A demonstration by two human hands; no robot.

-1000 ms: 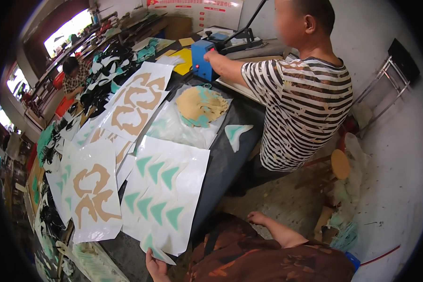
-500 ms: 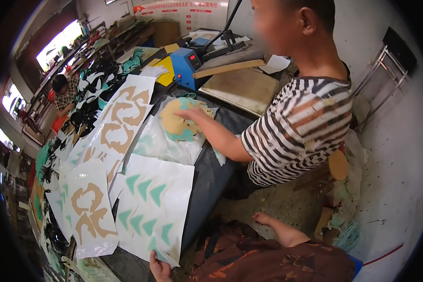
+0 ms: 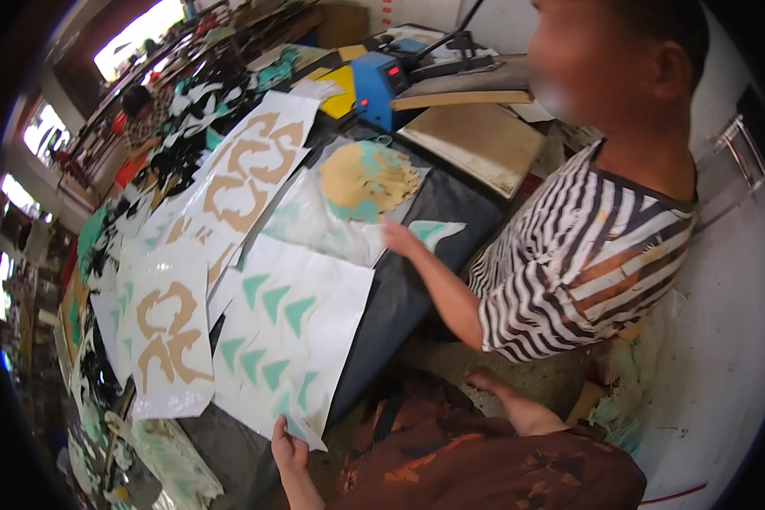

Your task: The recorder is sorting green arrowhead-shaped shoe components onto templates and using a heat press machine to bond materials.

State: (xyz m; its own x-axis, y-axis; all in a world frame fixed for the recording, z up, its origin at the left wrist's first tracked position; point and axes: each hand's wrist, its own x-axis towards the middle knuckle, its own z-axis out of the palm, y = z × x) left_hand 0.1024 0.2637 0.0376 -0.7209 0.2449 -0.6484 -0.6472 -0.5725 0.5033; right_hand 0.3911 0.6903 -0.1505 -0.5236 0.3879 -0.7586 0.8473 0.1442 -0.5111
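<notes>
My left hand (image 3: 290, 442) is closed on the near edge of a white sheet (image 3: 336, 306), its fingers beside one of the green pieces. Several green arrowhead-shaped pieces (image 3: 275, 301) lie in rows on this sheet. Away from the table, my right hand (image 3: 483, 380) hangs with its loose fingers apart from anything; it is dim and slightly blurred. Beyond the sheet, a round pile of tan and green cut pieces (image 3: 365, 180) rests on a clear plastic covering. A co-worker's hand (image 3: 398, 235) is just beside that pile.
On the left lie white sheets with tan cutouts (image 3: 174, 327) and heaps of black, white and green scraps (image 3: 178, 157). A blue heat press box (image 3: 374, 85) with a flat board (image 3: 476, 144) stands at the back. A person in a striped shirt (image 3: 569, 255) stands at the right.
The co-worker's hand has come off the pile toward the table's right edge, and their body has turned toward me. My view has shifted; my left hand stays at the sheet's edge.
</notes>
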